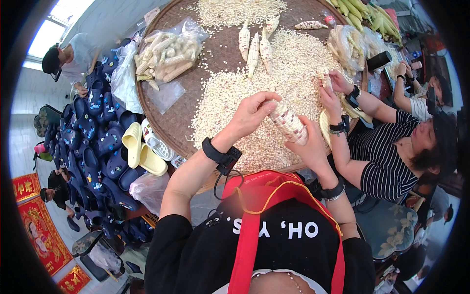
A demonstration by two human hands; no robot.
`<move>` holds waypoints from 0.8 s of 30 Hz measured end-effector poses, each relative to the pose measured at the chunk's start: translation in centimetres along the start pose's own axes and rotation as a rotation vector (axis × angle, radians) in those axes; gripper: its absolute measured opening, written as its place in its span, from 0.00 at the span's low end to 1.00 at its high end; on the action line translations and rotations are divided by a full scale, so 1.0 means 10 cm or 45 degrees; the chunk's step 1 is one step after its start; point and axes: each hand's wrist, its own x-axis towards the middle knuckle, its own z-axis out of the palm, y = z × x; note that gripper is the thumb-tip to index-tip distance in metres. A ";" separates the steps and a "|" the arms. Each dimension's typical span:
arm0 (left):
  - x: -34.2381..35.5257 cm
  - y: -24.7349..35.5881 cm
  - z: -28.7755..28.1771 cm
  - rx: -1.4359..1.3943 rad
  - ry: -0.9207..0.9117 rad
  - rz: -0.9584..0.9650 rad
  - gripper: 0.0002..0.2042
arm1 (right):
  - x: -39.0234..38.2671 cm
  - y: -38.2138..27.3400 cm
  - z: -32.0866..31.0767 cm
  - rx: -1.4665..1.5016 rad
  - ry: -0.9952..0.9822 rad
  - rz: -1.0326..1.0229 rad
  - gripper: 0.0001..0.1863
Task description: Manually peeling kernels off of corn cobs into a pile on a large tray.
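Between my two hands is a corn cob [289, 123] with pale kernels and scattered dark purple ones, tilted over the tray. My left hand [253, 113] closes its fingers and thumb on the cob's upper end. My right hand [309, 142] wraps round the lower end. Beneath them spreads a thick layer of loose pale kernels [220, 105] on a large round brown tray [215, 54]. Farther up the tray lie several whole speckled cobs [253, 53], side by side, and another speckled cob [311, 25] lies apart to the right.
Stripped cobs in a clear plastic bag [169, 51] lie at the tray's left. A co-worker in a striped top [391, 157] holds a cob piece [324, 78] close on my right. A pile of dark blue clogs [93, 147] and pale yellow slippers [142, 149] stand left. Husked corn [355, 12] lies far right.
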 end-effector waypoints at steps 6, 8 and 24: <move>-0.07 0.02 0.02 0.074 0.015 0.036 0.10 | -0.01 -0.07 -0.06 0.427 -0.417 0.297 0.35; -0.09 0.09 0.04 0.195 -0.014 0.050 0.09 | -0.04 -0.08 -0.04 0.440 -0.371 0.252 0.34; -0.09 0.16 0.04 0.550 -0.046 0.481 0.11 | -0.05 -0.21 -0.05 0.611 -0.341 0.304 0.34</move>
